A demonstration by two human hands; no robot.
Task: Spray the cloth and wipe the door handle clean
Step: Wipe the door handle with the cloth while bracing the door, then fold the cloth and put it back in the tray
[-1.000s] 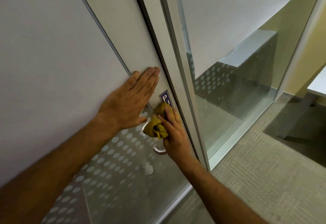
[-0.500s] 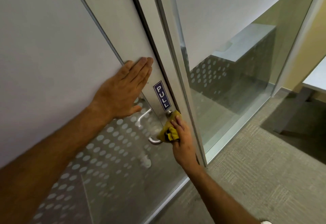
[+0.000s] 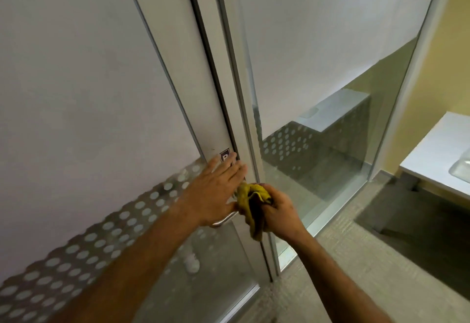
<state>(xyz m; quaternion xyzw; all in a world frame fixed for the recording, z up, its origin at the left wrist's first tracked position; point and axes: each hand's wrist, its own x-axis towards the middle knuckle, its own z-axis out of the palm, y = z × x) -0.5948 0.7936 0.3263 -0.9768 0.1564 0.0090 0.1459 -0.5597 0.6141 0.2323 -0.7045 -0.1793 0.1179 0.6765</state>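
Bracing the frosted glass door (image 3: 101, 119) with your flat, empty left hand (image 3: 216, 193), your right hand (image 3: 279, 215) clenches the crumpled yellow cloth (image 3: 250, 203) against the curved metal handle (image 3: 223, 219).

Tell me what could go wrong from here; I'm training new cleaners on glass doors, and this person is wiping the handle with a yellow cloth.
1. The left hand lies flat on the door over the handle, so it may block the cloth and leave parts unwiped.
2. Bare palm and fingers on the panel may leave smudges.
3. The cloth is bunched in the right hand, with a tail hanging, so only a small patch may touch the handle.
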